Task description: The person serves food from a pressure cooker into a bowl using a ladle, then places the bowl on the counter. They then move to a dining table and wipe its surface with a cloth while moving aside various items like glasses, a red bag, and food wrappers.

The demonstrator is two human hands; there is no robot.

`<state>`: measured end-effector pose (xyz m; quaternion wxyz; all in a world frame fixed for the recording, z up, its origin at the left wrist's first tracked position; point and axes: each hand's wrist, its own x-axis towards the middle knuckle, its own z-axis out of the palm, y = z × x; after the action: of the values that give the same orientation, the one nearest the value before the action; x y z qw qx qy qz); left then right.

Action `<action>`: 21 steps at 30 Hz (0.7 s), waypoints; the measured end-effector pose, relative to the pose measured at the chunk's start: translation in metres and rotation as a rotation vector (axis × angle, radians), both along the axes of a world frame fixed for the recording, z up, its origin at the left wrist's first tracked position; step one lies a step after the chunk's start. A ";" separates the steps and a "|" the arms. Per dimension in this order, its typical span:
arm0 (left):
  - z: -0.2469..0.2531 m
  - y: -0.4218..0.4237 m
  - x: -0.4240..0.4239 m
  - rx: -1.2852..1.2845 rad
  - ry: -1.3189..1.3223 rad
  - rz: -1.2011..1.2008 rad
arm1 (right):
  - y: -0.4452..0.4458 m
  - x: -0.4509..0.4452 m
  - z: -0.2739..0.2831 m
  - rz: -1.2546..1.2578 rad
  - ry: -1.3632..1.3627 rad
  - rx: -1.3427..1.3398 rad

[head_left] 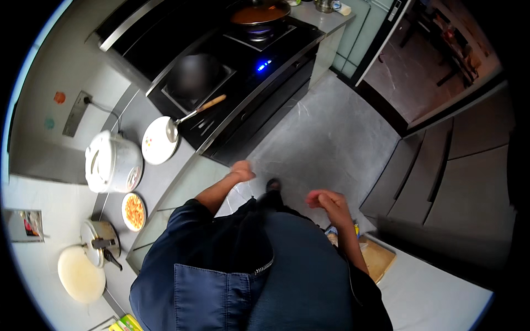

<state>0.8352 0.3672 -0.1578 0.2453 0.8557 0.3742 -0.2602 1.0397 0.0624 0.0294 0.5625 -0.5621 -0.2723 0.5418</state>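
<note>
My left hand [242, 171] hangs in the air over the floor by the counter's front, its fingers curled and blurred, with nothing visible in it. My right hand [329, 201] is raised at the right with its fingers bent; whether it holds something small I cannot tell. Nearest to my left hand on the counter is a white plate [157, 142], and a metal ladle [172, 129] with a wooden handle rests on it, the handle reaching over the stove's edge. A pan [261, 15] of reddish-brown food sits on a lit burner of the black gas stove [285, 49].
Along the left counter stand a white electric cooker [114, 162], a bowl of chopped food [134, 212], a pressure cooker [100, 243] and a round pale board [81, 274]. A wooden tray [379, 258] lies on the right counter. Grey cabinets [468, 182] and a doorway are at the right.
</note>
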 end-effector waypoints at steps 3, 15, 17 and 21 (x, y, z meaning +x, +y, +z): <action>-0.035 0.048 -0.011 -0.789 -0.469 1.446 | -0.025 0.061 -0.034 -0.407 -0.477 -0.256; -0.077 0.157 0.208 -0.814 -0.614 1.611 | -0.189 0.219 -0.204 0.116 -0.715 -1.287; -0.075 0.185 0.232 -0.734 -0.603 1.652 | -0.182 0.233 -0.198 0.045 -0.670 -1.315; -0.089 0.211 0.264 -0.582 -0.642 1.637 | -0.173 0.269 -0.193 -0.068 -0.651 -1.344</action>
<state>1.0989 0.5779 -0.2471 0.6497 0.2605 0.6960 0.1601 1.3083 -0.1105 -0.1635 0.0051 -0.9248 -0.0179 0.3799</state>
